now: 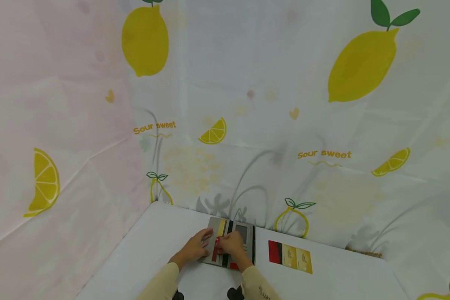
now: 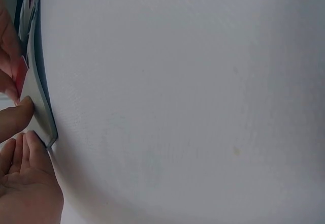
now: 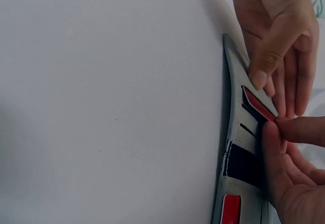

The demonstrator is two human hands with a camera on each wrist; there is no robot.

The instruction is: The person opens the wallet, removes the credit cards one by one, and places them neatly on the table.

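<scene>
A grey card holder (image 1: 213,227) lies unfolded on the white table, its two sides joined by a black band. My left hand (image 1: 193,248) grips its left side, thumb on top and fingers at the outer edge, as the right wrist view shows. With thumb and finger, my right hand (image 1: 232,243) pinches a red card (image 3: 259,103) that sits partly in a slot of that left side. Another red card (image 3: 231,209) shows in the other side. A gold card (image 1: 222,228) is tucked into the upper left side, and a clear-looking window (image 1: 242,233) shows upper right.
To the right of the holder, a red-and-black card (image 1: 275,252), a gold card (image 1: 289,256) and a second gold card (image 1: 304,261) lie in a row. Behind the table (image 1: 333,271) hangs a lemon-print cloth (image 1: 247,175). Dark rounded things (image 1: 235,293) show at the front edge.
</scene>
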